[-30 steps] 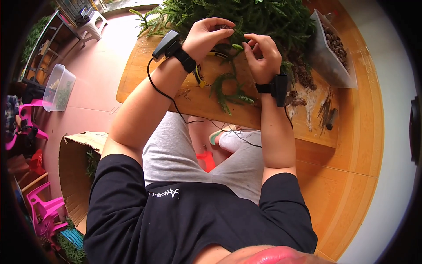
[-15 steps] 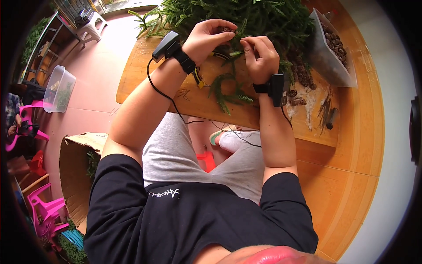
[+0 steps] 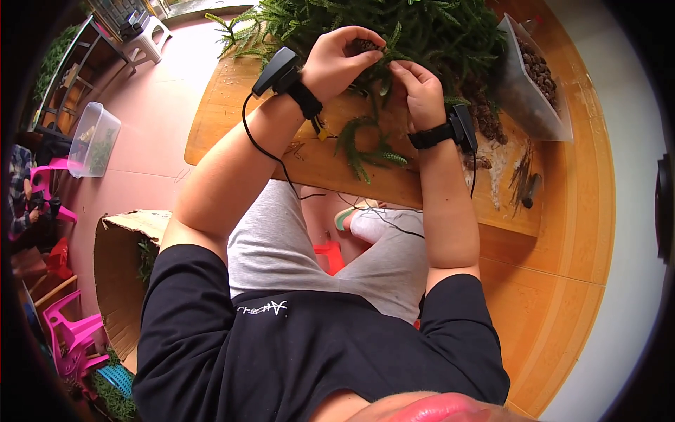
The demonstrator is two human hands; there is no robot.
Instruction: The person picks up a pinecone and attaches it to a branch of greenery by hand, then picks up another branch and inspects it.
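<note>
My left hand (image 3: 339, 60) is curled around a brown pine cone (image 3: 364, 46) at the front of the pile of green fir branches (image 3: 436, 28). Right beside it, my right hand (image 3: 422, 88) has thumb and forefinger pinched on a green fir sprig (image 3: 395, 55) by the cone. How the sprig and cone join is hidden by my fingers. Below my hands, a curved green sprig (image 3: 360, 148) hangs over the front of the wooden table (image 3: 232, 105). Under my left wrist lies a tool with a yellow part (image 3: 321, 132), mostly covered.
A clear bin of pine cones (image 3: 538, 77) stands at the table's right, with loose cones (image 3: 489, 119) and dark twigs (image 3: 524, 172) near it. A cardboard box (image 3: 119, 274) and a clear plastic tub (image 3: 95, 141) are on the floor left. Another person (image 3: 24, 186) sits far left.
My left hand has shifted slightly right and turned, showing more of the cone. My right hand has tilted inward, its fingertips moving slightly right, and its wrist has turned.
</note>
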